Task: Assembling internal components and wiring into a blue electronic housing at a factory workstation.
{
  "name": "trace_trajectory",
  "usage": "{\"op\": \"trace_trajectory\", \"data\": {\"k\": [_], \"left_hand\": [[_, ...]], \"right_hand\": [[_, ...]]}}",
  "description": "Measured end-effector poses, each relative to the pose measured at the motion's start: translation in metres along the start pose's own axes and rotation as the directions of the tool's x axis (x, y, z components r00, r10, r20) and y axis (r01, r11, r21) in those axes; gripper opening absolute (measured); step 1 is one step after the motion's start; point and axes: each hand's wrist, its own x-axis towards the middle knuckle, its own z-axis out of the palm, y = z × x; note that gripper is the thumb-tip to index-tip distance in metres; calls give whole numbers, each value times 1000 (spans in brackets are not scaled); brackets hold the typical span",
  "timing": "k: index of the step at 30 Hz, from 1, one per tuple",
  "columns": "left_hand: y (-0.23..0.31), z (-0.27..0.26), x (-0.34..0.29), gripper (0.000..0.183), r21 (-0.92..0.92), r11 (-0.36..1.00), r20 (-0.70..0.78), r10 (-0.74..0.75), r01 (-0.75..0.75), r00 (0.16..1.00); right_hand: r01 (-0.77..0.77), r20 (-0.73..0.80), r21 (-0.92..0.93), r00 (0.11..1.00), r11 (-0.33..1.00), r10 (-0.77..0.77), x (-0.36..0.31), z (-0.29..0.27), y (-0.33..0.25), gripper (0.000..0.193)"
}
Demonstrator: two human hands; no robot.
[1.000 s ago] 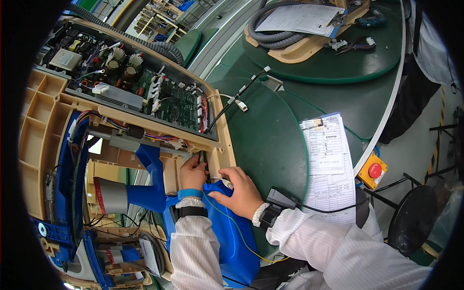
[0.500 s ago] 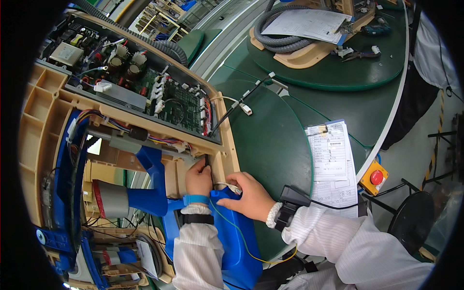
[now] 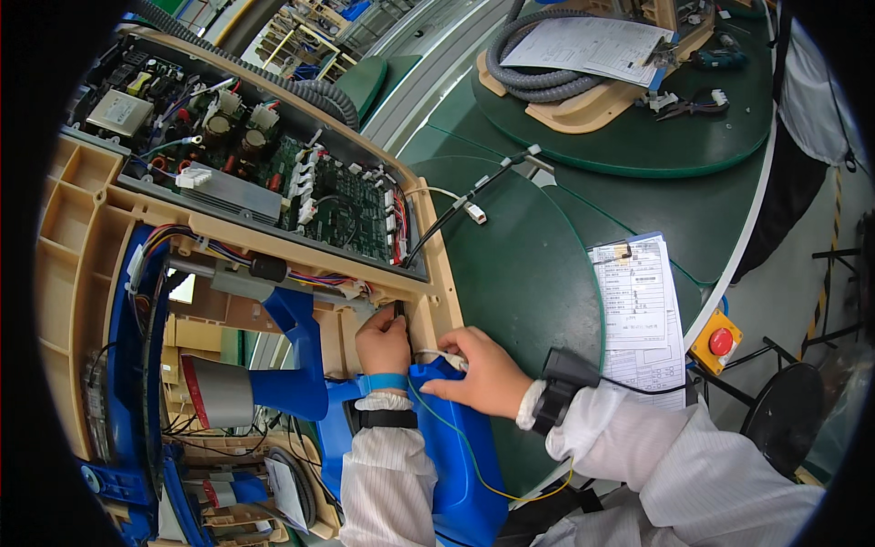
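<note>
White cable (image 3: pixel 448 359) lies at about three o'clock from the left hand (image 3: pixel 383 346), partly hidden by the right hand (image 3: pixel 489 372), thumb spread from fingers; whether they grip it, I can't tell. The left pinches a slim black piece (image 3: pixel 399 311), its lower end hidden.

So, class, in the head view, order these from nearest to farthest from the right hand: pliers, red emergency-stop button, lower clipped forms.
1. Lower clipped forms, right of the right hand
2. Red emergency-stop button, farther right
3. Pliers, upper right
</note>
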Motion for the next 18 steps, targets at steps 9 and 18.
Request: {"op": "trace_trajectory", "data": {"k": [9, 18], "left_hand": [[13, -1, -4, 24, -86, 996, -13, 17, -18, 1000], [36, -6, -20, 27, -53, 993, -32, -104, 102, 994]], "right_hand": [[-332, 147, 857, 891, 395, 430, 134, -45, 19, 14], [-175, -75, 718, 943, 674, 324, 162, 0, 33, 27]]}}
